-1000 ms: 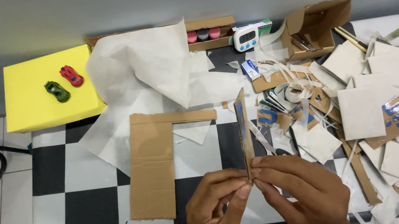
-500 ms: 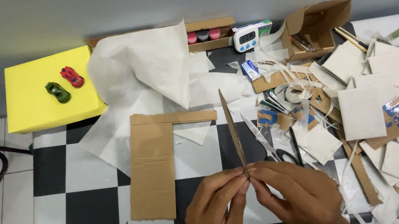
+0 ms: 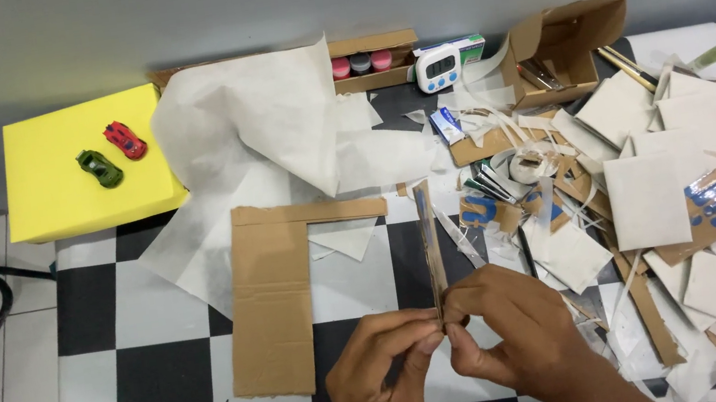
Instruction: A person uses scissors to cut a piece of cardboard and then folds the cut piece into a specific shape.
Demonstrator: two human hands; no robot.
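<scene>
Low in the frame, just right of centre: left hand (image 3: pixel 383 379) and right hand (image 3: pixel 513 338) meeting fingertip to fingertip, both pinching the near end of a narrow cardboard strip (image 3: pixel 429 242). Strip held on edge, running from the fingers straight up the frame, thin side toward the camera, far end near the middle of the picture. Both grips closed on the strip, thumb against forefinger; hands touching or nearly touching at the pinch.

Beneath the hands, a black-and-white chequered table (image 3: pixel 148 370). Left of the strip, flat on the table, an L-shaped cardboard piece (image 3: pixel 275 310), long leg toward the bottom of the frame, short arm pointing right toward the strip's far end. Under and beyond the L-shape, crumpled white paper sheets (image 3: pixel 272 120) spreading toward the upper middle.

Right half of the frame: a dense litter of white card squares (image 3: pixel 648 202), brown offcuts and paper slivers, with a roll of tape (image 3: pixel 526 168) among them.

Farther back, near the top: a small white digital timer (image 3: pixel 437 69), an open brown box (image 3: pixel 570 45) to its right, a shallow cardboard tray of paint pots (image 3: pixel 362 63) to its left. Upper left: a yellow box (image 3: pixel 67 190) carrying a green toy car (image 3: pixel 99 167) and a red toy car (image 3: pixel 124 139), side by side.
</scene>
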